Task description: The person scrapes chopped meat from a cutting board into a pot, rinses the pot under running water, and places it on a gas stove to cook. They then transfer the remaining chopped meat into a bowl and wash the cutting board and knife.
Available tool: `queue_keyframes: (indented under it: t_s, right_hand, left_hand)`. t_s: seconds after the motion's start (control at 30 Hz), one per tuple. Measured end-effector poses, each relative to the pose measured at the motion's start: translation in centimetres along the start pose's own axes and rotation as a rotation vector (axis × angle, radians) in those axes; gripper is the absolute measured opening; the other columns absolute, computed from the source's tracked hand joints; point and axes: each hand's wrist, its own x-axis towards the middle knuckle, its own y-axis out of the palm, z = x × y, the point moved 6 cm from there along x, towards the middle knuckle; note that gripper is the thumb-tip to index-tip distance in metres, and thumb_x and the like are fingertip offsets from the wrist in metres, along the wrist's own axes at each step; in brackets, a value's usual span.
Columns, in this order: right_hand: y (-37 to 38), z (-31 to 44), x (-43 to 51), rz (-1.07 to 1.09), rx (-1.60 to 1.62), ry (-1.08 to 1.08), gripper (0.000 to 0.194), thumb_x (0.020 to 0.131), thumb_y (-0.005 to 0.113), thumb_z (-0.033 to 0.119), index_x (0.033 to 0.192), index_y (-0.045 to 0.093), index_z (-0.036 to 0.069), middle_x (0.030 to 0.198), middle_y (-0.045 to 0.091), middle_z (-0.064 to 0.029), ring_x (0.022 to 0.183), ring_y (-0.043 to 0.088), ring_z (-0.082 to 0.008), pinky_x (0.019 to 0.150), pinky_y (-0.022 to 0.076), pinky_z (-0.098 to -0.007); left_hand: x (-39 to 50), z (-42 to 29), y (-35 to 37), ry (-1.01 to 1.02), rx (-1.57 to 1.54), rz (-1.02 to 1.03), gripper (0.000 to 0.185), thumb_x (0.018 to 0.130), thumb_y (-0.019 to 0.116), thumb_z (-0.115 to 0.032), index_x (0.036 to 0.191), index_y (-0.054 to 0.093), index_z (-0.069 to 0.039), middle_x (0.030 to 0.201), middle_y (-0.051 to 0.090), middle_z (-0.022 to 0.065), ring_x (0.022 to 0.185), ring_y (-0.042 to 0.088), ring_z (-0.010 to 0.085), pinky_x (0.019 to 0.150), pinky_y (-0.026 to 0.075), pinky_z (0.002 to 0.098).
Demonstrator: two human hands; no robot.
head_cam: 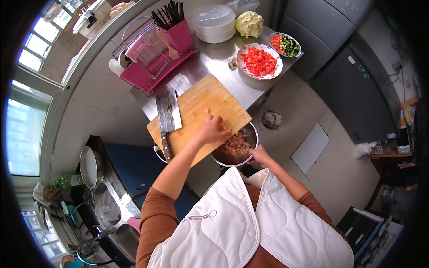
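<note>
My left hand (214,130) rests over the wooden cutting board (207,97), its fingers curled down near the right edge; whether they hold anything is hidden. A small piece of meat (206,110) lies just beyond the fingers. My right hand (259,156) grips the rim of a metal bowl (231,160), which sits partly under the board's edge and contains diced meat (236,144). Across the board's left side lies a cleaver (168,112), its dark handle towards me.
On the steel table (258,87) are a plate of diced red vegetable (261,62), garlic (232,62), a plate of mixed diced vegetables (285,45), a cabbage (249,24), a lidded plastic container (214,23) and a pink utensil rack (157,57). A lined bin (270,120) stands on the floor.
</note>
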Motion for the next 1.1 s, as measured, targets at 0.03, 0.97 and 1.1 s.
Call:
queue_keyframes:
  t_s: [0.03, 0.97, 1.1]
  right_hand:
    - [0.1, 0.1, -0.1, -0.002, -0.01, 0.007, 0.046, 0.082, 0.053, 0.013, 0.126, 0.042, 0.01, 0.102, 0.06, -0.0119, 0.067, 0.064, -0.021, 0.051, 0.0561, -0.0332]
    - [-1.7, -1.0, 0.0, -0.087, 0.054, -0.022, 0.046, 0.079, 0.049, 0.006, 0.124, 0.042, 0.009, 0.105, 0.059, -0.0122, 0.075, 0.064, -0.0228, 0.051, 0.0567, -0.0355]
    - [-2.3, -1.5, -0.1, -0.118, 0.056, -0.01, 0.044, 0.077, 0.05, 0.006, 0.122, 0.047, 0.008, 0.104, 0.061, -0.0101, 0.08, 0.065, -0.0235, 0.056, 0.0579, -0.0375]
  left_hand:
    - [-0.6, -0.8, 1.0, 0.002, -0.016, 0.027, 0.053, 0.076, 0.067, -0.037, 0.116, 0.053, -0.007, 0.11, 0.052, 0.0222, 0.099, 0.057, 0.0393, 0.086, 0.048, 0.0423]
    - [-2.9, -7.2, 7.0, 0.286, 0.107, -0.064, 0.036, 0.075, 0.057, -0.004, 0.111, 0.059, -0.005, 0.099, 0.06, 0.0167, 0.098, 0.057, 0.0336, 0.088, 0.045, 0.0396]
    - [-3.7, -7.1, 5.6, 0.297, -0.073, -0.08, 0.036, 0.075, 0.059, -0.002, 0.111, 0.061, -0.007, 0.102, 0.061, 0.0163, 0.098, 0.058, 0.0334, 0.085, 0.047, 0.039]
